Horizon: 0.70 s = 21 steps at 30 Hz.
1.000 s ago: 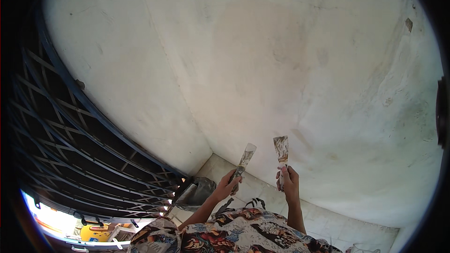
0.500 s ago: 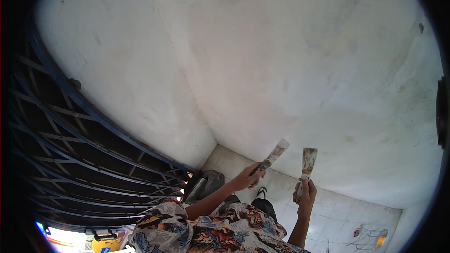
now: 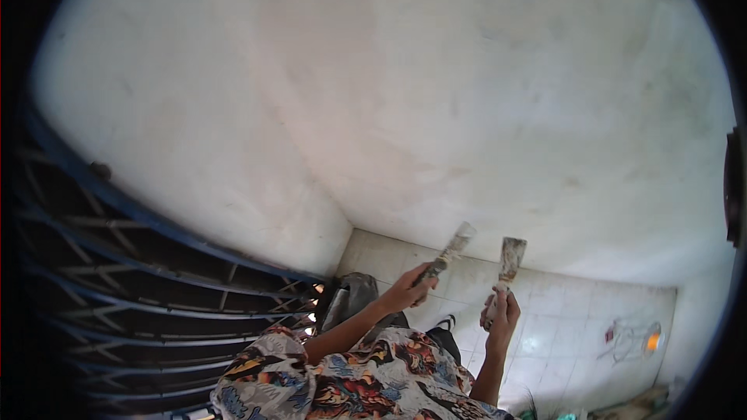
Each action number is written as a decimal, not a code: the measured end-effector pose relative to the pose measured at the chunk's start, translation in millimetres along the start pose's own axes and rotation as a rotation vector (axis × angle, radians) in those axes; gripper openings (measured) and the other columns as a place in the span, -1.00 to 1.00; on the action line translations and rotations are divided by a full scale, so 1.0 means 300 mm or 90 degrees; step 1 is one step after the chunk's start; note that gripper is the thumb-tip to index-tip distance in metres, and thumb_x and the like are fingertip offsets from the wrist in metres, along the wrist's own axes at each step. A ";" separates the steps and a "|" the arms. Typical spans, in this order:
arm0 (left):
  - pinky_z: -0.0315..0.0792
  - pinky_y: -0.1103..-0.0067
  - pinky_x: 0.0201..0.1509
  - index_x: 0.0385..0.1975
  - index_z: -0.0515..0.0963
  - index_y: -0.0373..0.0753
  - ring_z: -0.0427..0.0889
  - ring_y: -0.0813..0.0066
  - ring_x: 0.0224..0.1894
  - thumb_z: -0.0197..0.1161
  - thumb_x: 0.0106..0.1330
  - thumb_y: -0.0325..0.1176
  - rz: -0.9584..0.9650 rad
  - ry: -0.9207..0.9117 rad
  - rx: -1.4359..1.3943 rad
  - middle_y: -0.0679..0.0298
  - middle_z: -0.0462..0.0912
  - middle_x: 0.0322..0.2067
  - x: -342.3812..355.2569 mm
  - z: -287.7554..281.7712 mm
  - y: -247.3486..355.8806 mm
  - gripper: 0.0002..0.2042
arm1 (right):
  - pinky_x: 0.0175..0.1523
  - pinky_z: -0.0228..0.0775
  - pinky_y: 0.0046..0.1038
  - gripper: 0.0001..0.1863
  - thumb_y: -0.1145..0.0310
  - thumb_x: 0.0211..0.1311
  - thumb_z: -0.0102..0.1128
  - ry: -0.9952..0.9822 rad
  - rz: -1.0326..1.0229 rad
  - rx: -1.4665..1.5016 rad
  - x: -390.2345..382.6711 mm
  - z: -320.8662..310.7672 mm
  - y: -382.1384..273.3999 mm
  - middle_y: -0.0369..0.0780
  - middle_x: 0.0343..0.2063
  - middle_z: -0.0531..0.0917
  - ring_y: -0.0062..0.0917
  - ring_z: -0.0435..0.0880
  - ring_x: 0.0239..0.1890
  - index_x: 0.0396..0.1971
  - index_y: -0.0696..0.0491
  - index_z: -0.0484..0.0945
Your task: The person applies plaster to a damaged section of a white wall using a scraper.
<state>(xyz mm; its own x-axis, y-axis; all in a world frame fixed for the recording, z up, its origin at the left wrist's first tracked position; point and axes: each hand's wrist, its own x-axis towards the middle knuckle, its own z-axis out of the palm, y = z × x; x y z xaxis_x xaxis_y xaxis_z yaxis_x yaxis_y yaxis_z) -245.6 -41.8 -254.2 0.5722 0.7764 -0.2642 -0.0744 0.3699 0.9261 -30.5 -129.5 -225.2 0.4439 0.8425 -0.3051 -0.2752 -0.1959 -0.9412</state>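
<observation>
Gripping one putty knife, the left hand has its fingers curled tight around the handle at lower centre. Just beside it, the right hand clasps a second putty knife, blade up, before the white plastered wall.

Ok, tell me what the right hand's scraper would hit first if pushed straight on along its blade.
Most likely the pale plastered wall: the right hand points its scraper up at it, though depth is unclear.

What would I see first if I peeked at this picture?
Most of the view is a big pale plastered wall, patchy and smudged. Low in the middle, the left hand and the right hand each hold up a putty knife, the left putty knife tilted and the right putty knife more upright. At the left edge is a dark blue folding metal gate.
</observation>
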 end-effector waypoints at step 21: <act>0.29 0.67 -0.72 0.14 0.31 -0.42 0.43 0.68 -0.73 0.04 0.40 -0.41 0.133 -0.027 0.110 0.30 0.50 -0.47 0.023 0.034 0.006 -0.64 | -0.40 0.38 -0.53 -0.72 0.29 0.30 0.19 0.065 -0.220 -0.370 -0.078 0.027 -0.081 -0.15 -0.54 0.66 -0.59 0.60 -0.53 -0.21 0.23 0.52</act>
<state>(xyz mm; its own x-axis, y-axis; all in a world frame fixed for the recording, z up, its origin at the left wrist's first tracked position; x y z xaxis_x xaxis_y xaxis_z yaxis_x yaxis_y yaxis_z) -233.5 -41.1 -251.5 0.5925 0.8037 -0.0550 -0.0562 0.1093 0.9924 -41.0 -140.3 -194.0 0.5095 0.8595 0.0412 0.3863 -0.1857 -0.9035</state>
